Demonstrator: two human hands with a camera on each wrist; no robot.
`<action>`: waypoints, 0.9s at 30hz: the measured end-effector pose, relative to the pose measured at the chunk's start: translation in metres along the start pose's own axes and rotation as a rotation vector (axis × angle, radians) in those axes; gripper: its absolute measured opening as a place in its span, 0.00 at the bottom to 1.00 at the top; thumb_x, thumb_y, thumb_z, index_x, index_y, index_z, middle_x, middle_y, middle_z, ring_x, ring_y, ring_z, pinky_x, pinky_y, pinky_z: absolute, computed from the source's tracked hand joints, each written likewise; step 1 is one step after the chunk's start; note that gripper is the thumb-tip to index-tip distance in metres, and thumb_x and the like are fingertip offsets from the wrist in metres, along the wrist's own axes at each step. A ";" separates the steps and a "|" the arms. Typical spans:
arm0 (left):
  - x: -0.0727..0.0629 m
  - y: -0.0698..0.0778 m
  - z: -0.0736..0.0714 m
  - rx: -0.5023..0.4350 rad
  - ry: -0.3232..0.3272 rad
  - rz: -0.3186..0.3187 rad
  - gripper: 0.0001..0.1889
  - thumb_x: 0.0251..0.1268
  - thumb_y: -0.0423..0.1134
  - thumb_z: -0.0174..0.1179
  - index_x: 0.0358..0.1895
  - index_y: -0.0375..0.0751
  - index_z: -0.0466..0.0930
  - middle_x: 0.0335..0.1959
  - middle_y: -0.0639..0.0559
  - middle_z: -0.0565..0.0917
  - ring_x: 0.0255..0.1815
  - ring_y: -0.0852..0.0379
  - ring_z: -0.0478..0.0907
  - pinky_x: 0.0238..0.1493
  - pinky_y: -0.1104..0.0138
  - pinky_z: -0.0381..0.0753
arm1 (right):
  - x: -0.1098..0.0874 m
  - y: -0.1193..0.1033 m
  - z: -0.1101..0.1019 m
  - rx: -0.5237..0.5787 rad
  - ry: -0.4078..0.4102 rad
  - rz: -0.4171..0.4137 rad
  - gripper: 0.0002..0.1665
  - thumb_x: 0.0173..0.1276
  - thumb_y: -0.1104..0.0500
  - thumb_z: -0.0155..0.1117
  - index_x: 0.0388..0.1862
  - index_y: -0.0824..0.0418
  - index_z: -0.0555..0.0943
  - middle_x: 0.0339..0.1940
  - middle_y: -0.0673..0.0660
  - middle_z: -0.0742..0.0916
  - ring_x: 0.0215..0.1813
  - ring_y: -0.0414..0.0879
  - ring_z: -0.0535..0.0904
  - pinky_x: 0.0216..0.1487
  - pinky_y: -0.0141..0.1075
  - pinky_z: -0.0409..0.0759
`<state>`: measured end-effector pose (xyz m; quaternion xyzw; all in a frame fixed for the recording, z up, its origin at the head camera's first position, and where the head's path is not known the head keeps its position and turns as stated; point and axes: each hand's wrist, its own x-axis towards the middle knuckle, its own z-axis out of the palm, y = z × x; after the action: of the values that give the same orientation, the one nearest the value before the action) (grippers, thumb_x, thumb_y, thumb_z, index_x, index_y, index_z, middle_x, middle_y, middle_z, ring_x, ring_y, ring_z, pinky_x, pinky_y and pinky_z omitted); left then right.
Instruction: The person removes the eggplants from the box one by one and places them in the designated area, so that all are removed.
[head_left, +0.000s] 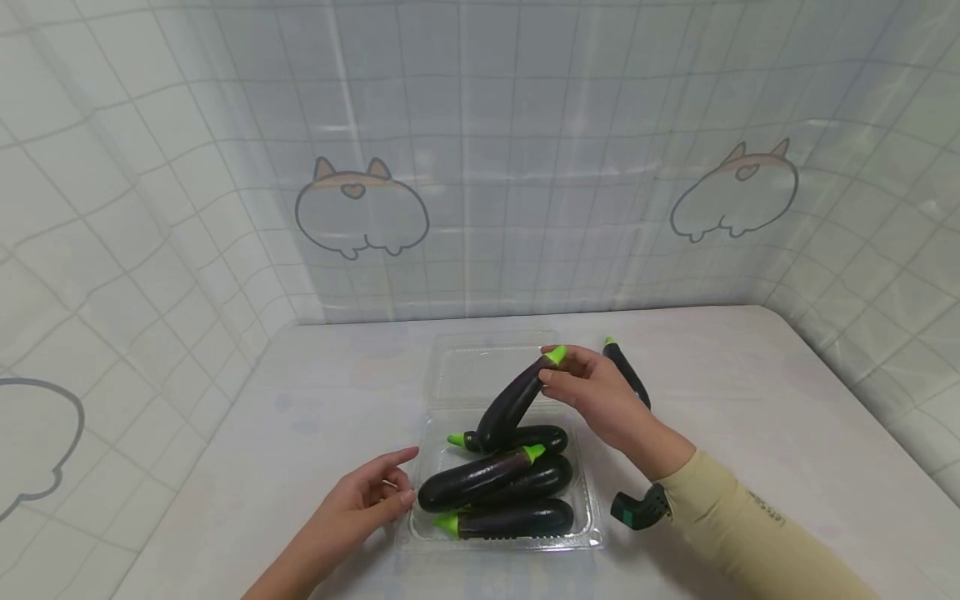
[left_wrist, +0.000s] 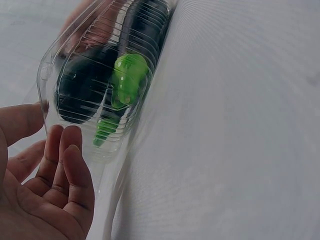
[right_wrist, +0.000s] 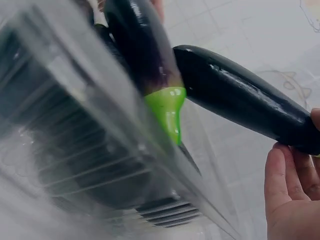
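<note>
My right hand [head_left: 600, 398] pinches a dark purple toy-like eggplant [head_left: 512, 407] near its bright green stem. The eggplant slants down to the left, its round end over the clear plastic clamshell box [head_left: 591, 508]. Several similar eggplants lie inside; one [head_left: 474, 482] rests across others with its green cap to the right. In the right wrist view, fingers grip the held eggplant [right_wrist: 240, 95] by its narrow end. My left hand [head_left: 363, 497] is at the box's left side, fingers loosely bent, fingertips at the clear rim [left_wrist: 41, 82] in the left wrist view.
The box's lid [head_left: 456, 367] lies folded back behind it. Another eggplant [head_left: 627, 372] lies on the white cloth-covered table [head_left: 330, 375], partly behind my right hand. A black device [head_left: 641, 508] sits by the right wrist. Gridded curtains [head_left: 525, 208] surround the table.
</note>
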<state>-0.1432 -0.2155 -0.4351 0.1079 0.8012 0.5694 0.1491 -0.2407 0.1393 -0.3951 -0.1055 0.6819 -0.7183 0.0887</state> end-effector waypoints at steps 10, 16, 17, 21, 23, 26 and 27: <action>0.001 -0.002 -0.001 0.000 -0.006 0.008 0.32 0.68 0.41 0.64 0.72 0.39 0.66 0.45 0.40 0.78 0.40 0.50 0.80 0.38 0.64 0.80 | 0.001 -0.004 -0.011 0.270 0.019 -0.034 0.24 0.68 0.64 0.67 0.60 0.69 0.72 0.64 0.61 0.73 0.57 0.48 0.80 0.59 0.45 0.76; 0.001 -0.002 -0.001 0.004 -0.002 0.005 0.32 0.68 0.42 0.65 0.72 0.39 0.66 0.45 0.41 0.78 0.40 0.50 0.80 0.38 0.64 0.80 | -0.002 -0.005 -0.020 0.312 0.026 -0.021 0.26 0.70 0.64 0.66 0.63 0.69 0.70 0.54 0.60 0.78 0.53 0.47 0.81 0.58 0.47 0.76; 0.001 -0.002 -0.001 0.005 -0.002 0.006 0.32 0.68 0.42 0.65 0.72 0.39 0.66 0.45 0.41 0.78 0.40 0.50 0.80 0.38 0.64 0.80 | -0.003 -0.005 -0.021 0.313 0.024 -0.022 0.26 0.70 0.64 0.65 0.63 0.69 0.69 0.54 0.60 0.78 0.53 0.46 0.81 0.58 0.47 0.76; 0.002 -0.002 -0.001 0.006 -0.001 0.009 0.32 0.68 0.42 0.65 0.72 0.39 0.66 0.45 0.41 0.78 0.40 0.50 0.80 0.37 0.64 0.81 | -0.006 -0.007 -0.025 0.326 0.020 -0.028 0.24 0.71 0.64 0.64 0.62 0.70 0.69 0.55 0.60 0.78 0.52 0.46 0.82 0.57 0.47 0.77; 0.002 -0.002 -0.001 0.007 0.000 0.009 0.32 0.68 0.42 0.65 0.72 0.39 0.66 0.45 0.41 0.78 0.40 0.50 0.80 0.37 0.64 0.81 | -0.007 -0.007 -0.028 0.326 0.016 -0.034 0.22 0.72 0.64 0.63 0.60 0.69 0.70 0.54 0.60 0.78 0.51 0.46 0.82 0.57 0.47 0.77; 0.002 -0.001 -0.001 0.007 -0.001 0.005 0.32 0.68 0.42 0.65 0.72 0.39 0.66 0.45 0.41 0.78 0.40 0.50 0.80 0.38 0.64 0.80 | -0.009 -0.007 -0.033 0.324 0.010 -0.040 0.19 0.72 0.65 0.63 0.58 0.68 0.72 0.54 0.59 0.79 0.50 0.46 0.82 0.57 0.46 0.77; 0.002 -0.001 -0.001 0.007 -0.002 0.003 0.32 0.68 0.42 0.65 0.72 0.39 0.66 0.45 0.41 0.78 0.40 0.50 0.80 0.38 0.64 0.80 | -0.010 -0.007 -0.035 0.320 0.011 -0.040 0.19 0.72 0.65 0.63 0.58 0.68 0.72 0.54 0.58 0.79 0.50 0.46 0.82 0.57 0.46 0.77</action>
<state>-0.1451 -0.2159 -0.4360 0.1102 0.8030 0.5665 0.1487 -0.2406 0.1757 -0.3902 -0.0995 0.5569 -0.8201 0.0861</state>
